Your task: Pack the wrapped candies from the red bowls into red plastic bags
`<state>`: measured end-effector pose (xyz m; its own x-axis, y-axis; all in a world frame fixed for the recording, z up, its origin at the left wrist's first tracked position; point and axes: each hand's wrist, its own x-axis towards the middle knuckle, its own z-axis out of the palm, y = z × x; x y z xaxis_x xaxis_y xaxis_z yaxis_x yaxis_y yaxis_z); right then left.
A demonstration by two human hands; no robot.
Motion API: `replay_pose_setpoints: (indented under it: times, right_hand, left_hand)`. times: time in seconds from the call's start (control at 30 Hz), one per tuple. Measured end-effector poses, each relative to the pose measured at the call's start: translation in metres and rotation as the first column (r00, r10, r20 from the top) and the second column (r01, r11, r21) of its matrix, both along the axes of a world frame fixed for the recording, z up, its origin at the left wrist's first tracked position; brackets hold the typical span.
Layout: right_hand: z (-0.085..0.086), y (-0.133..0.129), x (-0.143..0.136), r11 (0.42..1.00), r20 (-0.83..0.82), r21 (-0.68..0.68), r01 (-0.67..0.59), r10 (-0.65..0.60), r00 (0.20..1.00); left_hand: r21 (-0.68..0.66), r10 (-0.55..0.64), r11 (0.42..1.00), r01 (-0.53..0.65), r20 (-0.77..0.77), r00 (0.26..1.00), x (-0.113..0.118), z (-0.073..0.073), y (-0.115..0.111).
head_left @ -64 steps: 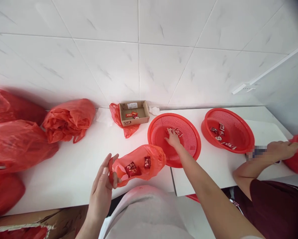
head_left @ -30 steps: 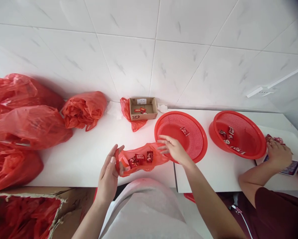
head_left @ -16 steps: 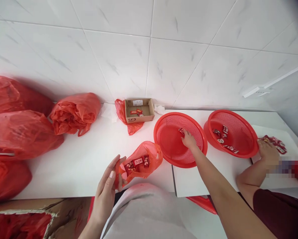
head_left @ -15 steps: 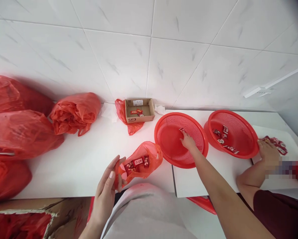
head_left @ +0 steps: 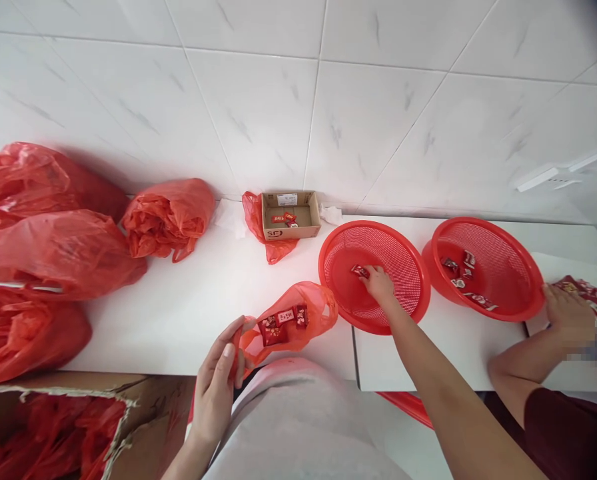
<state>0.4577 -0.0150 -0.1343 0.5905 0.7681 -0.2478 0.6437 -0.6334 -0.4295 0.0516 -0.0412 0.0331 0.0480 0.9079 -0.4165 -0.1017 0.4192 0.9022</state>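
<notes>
My left hand (head_left: 219, 373) is closed on the near-left edge of a red plastic bag (head_left: 314, 300), whose mouth gapes upward. Inside the bag lie several small red wrapped packets (head_left: 274, 333). Over the nearer red mesh basket (head_left: 351, 303), my right hand (head_left: 378, 283) pinches one small red wrapped packet (head_left: 360, 271) by its end. No other packet shows in that basket. The bag's far end reaches the basket's left rim.
A second red basket (head_left: 483, 307) holds several packets. Beside it a co-worker's hand (head_left: 568, 313) is near a pile of red packets (head_left: 591, 297). A small cardboard box (head_left: 291, 231) stands by the wall. Stuffed red bags (head_left: 58, 253) fill the left; a carton of red bags (head_left: 53, 433) sits below.
My right hand has lifted a packet in the nearer basket and drawn it slightly left. My left hand still holds the bag. The whole view has shifted a little.
</notes>
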Motion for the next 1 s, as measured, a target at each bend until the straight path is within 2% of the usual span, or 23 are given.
replay_pose_setpoints:
  times: [0.1, 0.17, 0.3, 0.37, 0.47, 0.5, 0.53, 0.6, 0.67, 0.73, 0.77, 0.83, 0.9, 0.97, 1.0]
  right_hand:
    - [0.01, 0.002, -0.015, 0.992, -0.214, 0.1, 0.081, -0.058, 0.975]
    - [0.019, 0.004, -0.027, 0.976, -0.38, 0.155, 0.154, -0.085, 0.921]
    - [0.055, 0.004, -0.05, 0.929, -0.628, 0.25, 0.272, -0.058, 0.776]
    - [0.08, 0.0, -0.062, 0.902, -0.753, 0.281, 0.328, -0.004, 0.658]
    - [0.117, -0.009, -0.082, 0.877, -0.898, 0.293, 0.38, 0.117, 0.424]
    - [0.127, -0.012, -0.092, 0.878, -0.912, 0.302, 0.371, 0.152, 0.381]
    - [0.135, -0.016, -0.103, 0.883, -0.91, 0.319, 0.344, 0.184, 0.371]
    - [0.146, -0.022, -0.129, 0.905, -0.891, 0.357, 0.232, 0.255, 0.377]
    - [0.15, -0.028, -0.159, 0.918, -0.836, 0.396, 0.027, 0.348, 0.424]
    - [0.15, -0.032, -0.185, 0.886, -0.71, 0.425, -0.186, 0.454, 0.538]
    - [0.15, -0.033, -0.193, 0.862, -0.622, 0.438, -0.255, 0.495, 0.606]
    - [0.149, -0.033, -0.199, 0.818, -0.414, 0.49, -0.301, 0.522, 0.746]
    - [0.148, -0.032, -0.193, 0.778, -0.216, 0.549, -0.304, 0.484, 0.848]
    - [0.145, -0.032, -0.181, 0.759, -0.068, 0.559, -0.335, 0.444, 0.893]
    - [0.142, -0.033, -0.176, 0.77, -0.037, 0.529, -0.357, 0.441, 0.897]
  left_hand:
    - [0.009, 0.013, 1.0, -0.013, 0.03, 0.999, 0.002, 0.002, -0.001]
    - [0.012, 0.01, 1.0, -0.011, 0.051, 0.999, 0.002, 0.001, -0.001]
    - [0.005, 0.037, 0.999, -0.037, 0.056, 0.998, 0.001, -0.001, -0.002]
    - [-0.006, 0.058, 0.998, -0.058, 0.051, 0.997, 0.002, 0.0, -0.002]
    - [-0.016, 0.08, 0.997, -0.079, 0.059, 0.995, 0.004, 0.002, 0.0]
    - [-0.008, 0.082, 0.997, -0.082, 0.06, 0.995, 0.005, 0.002, 0.0]
    - [0.006, 0.083, 0.997, -0.083, 0.059, 0.995, 0.006, 0.002, 0.0]
    - [0.042, 0.079, 0.996, -0.082, 0.053, 0.995, 0.006, 0.002, 0.001]
    - [0.069, 0.076, 0.994, -0.079, 0.046, 0.996, 0.006, 0.002, 0.0]
    - [0.085, 0.075, 0.993, -0.077, 0.034, 0.997, 0.006, 0.003, 0.0]
    - [0.093, 0.075, 0.993, -0.077, 0.019, 0.997, 0.005, 0.004, -0.001]
    - [0.114, 0.086, 0.99, -0.082, -0.027, 0.996, 0.003, 0.007, -0.001]
    - [0.13, 0.096, 0.988, -0.083, -0.1, 0.99, -0.002, 0.009, -0.003]
    - [0.141, 0.081, 0.988, -0.056, -0.181, 0.98, -0.01, 0.009, -0.004]
    - [0.142, 0.065, 0.989, -0.034, -0.216, 0.974, -0.015, 0.008, -0.005]
